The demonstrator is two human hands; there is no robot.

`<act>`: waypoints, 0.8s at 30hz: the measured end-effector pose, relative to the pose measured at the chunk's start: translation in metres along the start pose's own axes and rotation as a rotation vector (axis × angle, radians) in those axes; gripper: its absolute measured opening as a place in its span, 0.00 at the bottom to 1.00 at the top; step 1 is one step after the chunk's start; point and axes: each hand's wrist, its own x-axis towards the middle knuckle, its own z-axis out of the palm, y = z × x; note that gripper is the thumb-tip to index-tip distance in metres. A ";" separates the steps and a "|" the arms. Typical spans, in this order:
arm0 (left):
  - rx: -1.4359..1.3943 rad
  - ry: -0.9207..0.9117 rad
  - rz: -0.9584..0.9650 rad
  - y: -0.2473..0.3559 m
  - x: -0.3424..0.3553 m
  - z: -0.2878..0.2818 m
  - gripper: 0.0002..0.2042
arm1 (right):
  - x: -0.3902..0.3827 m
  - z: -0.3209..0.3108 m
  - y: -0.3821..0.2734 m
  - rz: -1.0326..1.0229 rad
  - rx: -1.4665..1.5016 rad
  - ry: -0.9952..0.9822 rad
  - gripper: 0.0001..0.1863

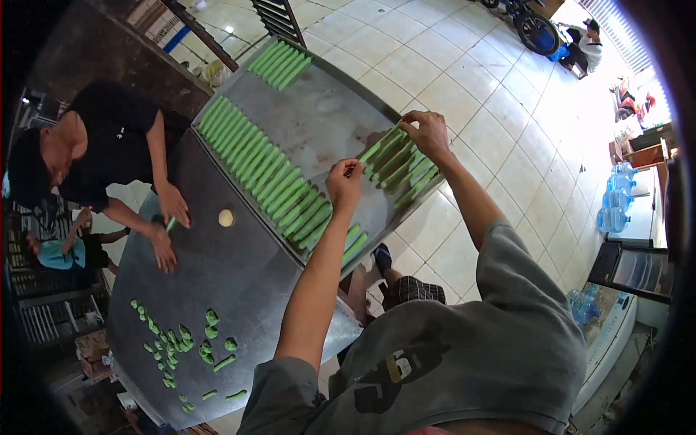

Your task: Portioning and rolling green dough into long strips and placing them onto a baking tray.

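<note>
My left hand and my right hand pinch opposite ends of a thin green dough stick above the right part of a large metal tray. Just beneath it lies a group of similar sticks, partly shaded by my hands. Along the tray's left side runs a long row of green dough sticks, laid side by side. A shorter row fills the far left corner. My left forearm hides some of the tray's near edge.
Left of the tray, a dark metal table carries small green dough lumps and a pale round piece. A co-worker's hands roll a green piece there. Blue water jugs stand far right on the tiled floor's edge.
</note>
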 end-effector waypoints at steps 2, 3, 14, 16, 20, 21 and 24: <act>0.140 0.005 0.005 -0.004 0.012 0.013 0.08 | 0.008 0.004 0.016 -0.010 0.013 0.027 0.09; 0.141 0.000 -0.002 -0.004 0.014 0.018 0.08 | 0.011 0.006 0.023 0.044 0.033 -0.024 0.09; 0.112 0.063 -0.150 0.010 0.017 0.035 0.08 | 0.015 0.025 0.036 -0.205 -0.221 -0.037 0.04; 0.146 0.041 -0.139 0.001 0.019 0.036 0.10 | 0.016 0.025 0.035 -0.245 -0.266 -0.067 0.04; 0.333 0.139 0.081 -0.015 0.018 0.047 0.08 | 0.016 0.027 0.040 -0.247 -0.345 -0.092 0.07; 0.335 0.156 0.071 -0.021 0.017 0.045 0.08 | 0.015 0.029 0.039 -0.205 -0.335 -0.091 0.08; 0.491 0.192 0.123 -0.032 0.016 0.031 0.12 | 0.010 0.043 0.021 -0.190 -0.398 -0.115 0.10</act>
